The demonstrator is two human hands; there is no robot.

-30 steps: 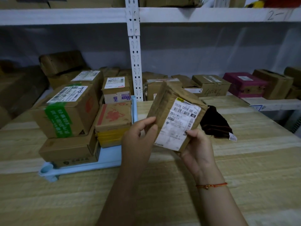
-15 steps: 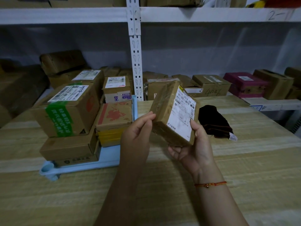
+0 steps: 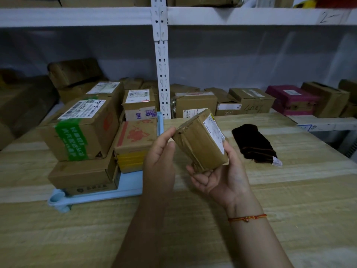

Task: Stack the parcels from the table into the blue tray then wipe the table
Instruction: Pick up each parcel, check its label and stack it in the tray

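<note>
A small brown taped parcel (image 3: 199,140) with a white label on its right face is held above the wooden table (image 3: 289,209). My right hand (image 3: 218,175) cradles it from below, thumb on the label side. My left hand (image 3: 160,157) touches its upper left corner with fingertips, fingers nearly straight. The blue tray (image 3: 131,186) lies to the left and holds several stacked cardboard parcels, among them one with green tape (image 3: 81,128) and one with a red print (image 3: 135,138). A dark cloth (image 3: 253,144) lies on the table to the right.
A white shelf post (image 3: 162,74) rises behind the table. Several cartons and a magenta box (image 3: 291,99) sit on the lower shelf behind. The table's right edge runs near a white shelf board (image 3: 328,122).
The parcel has been turned so its label now faces right and its taped brown side faces me. My right hand has shifted beneath it; my left hand has loosened to fingertips.
</note>
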